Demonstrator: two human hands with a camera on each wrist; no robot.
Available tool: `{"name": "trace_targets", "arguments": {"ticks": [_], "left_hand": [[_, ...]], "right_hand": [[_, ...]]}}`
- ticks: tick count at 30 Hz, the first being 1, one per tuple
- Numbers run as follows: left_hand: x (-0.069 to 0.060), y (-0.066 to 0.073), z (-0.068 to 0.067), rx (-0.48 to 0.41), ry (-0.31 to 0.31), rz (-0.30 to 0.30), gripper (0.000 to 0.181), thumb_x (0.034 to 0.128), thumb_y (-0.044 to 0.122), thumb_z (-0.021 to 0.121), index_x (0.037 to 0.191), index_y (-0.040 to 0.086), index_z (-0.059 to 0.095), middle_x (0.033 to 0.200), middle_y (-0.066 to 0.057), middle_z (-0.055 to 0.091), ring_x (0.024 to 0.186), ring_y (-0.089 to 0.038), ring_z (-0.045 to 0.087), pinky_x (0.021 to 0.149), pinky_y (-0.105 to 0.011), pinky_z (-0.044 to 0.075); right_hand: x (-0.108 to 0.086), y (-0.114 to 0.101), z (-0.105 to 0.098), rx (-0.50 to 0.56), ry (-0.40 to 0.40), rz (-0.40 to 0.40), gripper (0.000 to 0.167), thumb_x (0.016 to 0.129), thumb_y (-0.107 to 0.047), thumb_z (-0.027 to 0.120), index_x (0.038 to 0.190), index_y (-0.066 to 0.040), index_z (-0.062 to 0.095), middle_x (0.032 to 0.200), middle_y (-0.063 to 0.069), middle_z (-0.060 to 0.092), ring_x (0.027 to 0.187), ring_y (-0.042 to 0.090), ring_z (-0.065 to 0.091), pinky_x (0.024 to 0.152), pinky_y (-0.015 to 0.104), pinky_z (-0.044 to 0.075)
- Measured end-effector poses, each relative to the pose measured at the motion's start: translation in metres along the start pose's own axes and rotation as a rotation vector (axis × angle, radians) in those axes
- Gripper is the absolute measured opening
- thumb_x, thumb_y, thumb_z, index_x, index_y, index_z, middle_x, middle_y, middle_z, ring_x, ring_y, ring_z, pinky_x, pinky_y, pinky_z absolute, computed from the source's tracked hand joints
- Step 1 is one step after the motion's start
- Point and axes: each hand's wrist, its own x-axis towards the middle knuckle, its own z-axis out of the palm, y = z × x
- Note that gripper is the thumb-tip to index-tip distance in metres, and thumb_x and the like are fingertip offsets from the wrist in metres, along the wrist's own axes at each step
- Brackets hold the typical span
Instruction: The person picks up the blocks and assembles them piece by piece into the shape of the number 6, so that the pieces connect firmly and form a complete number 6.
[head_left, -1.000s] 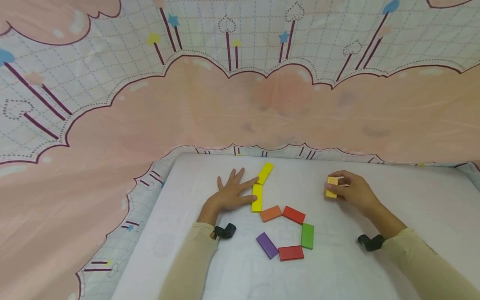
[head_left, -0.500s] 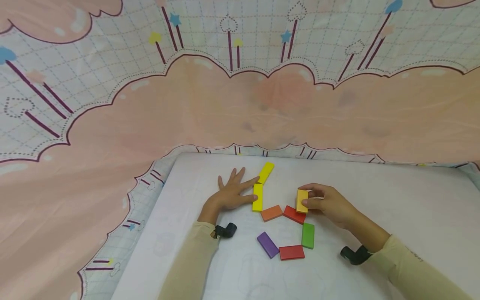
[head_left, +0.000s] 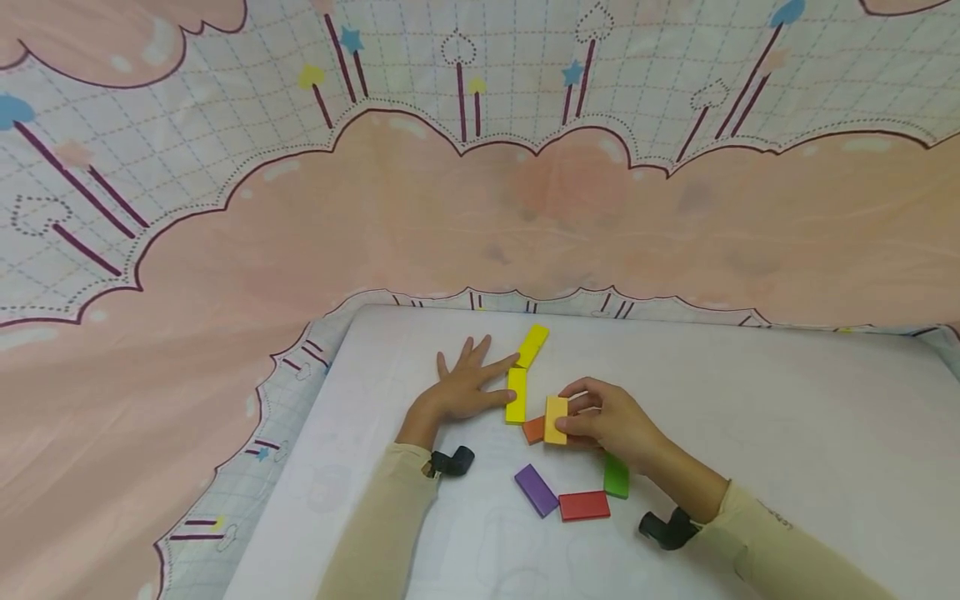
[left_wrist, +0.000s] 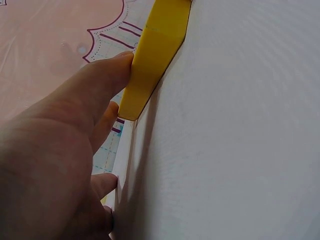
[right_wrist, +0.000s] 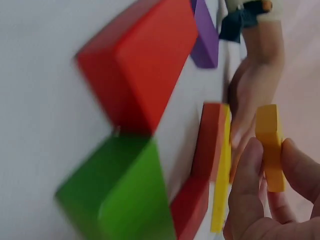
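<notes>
My right hand [head_left: 618,425] pinches a light orange-yellow block [head_left: 556,419] between thumb and fingers. That block is held upright, over part of an orange block [head_left: 533,430] in the head view. Fingers spread, my left hand [head_left: 459,394] touches the yellow blocks: its thumb lies at the nearer yellow block [head_left: 516,407], its index fingertip at the farther yellow block [head_left: 535,343]. The left wrist view shows a fingertip against the side of a yellow block [left_wrist: 155,50]. A red block [right_wrist: 192,205], behind the right hand in the head view, appears in the right wrist view.
A curved row goes on with a green block [head_left: 617,479], another red block [head_left: 584,506] and a purple block [head_left: 536,490] on the white tabletop [head_left: 465,550]. A patterned cloth [head_left: 450,225] rises behind the table. Black cameras sit on both wrists.
My right hand has carried the orange-yellow block leftward from the right side, over the red block to the orange one. The left hand and the laid blocks have stayed put.
</notes>
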Motion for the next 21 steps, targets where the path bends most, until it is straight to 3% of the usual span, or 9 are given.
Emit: {"name": "trace_targets", "arguments": {"ticks": [11, 21], "left_hand": [[-0.003, 0.001, -0.002, 0.009, 0.003, 0.005, 0.07, 0.0944, 0.066, 0.054, 0.157, 0.05, 0.028, 0.174, -0.004, -0.001, 0.159, -0.034, -0.014, 0.114, -0.074, -0.019], [-0.004, 0.001, -0.003, -0.001, 0.006, 0.021, 0.07, 0.094, 0.064, 0.056, 0.157, 0.049, 0.029, 0.174, -0.005, 0.0, 0.159, -0.035, -0.013, 0.114, -0.075, -0.019]], "right_hand": [[0.002, -0.008, 0.04, -0.159, 0.062, -0.063, 0.035, 0.084, -0.021, 0.084, 0.116, -0.019, 0.07, 0.094, 0.002, 0.071, 0.081, 0.015, 0.067, 0.073, 0.029, 0.061], [0.007, -0.01, 0.056, -0.263, 0.078, -0.132, 0.032, 0.083, -0.022, 0.086, 0.112, -0.02, 0.071, 0.09, -0.001, 0.066, 0.078, 0.015, 0.062, 0.069, 0.026, 0.056]]}}
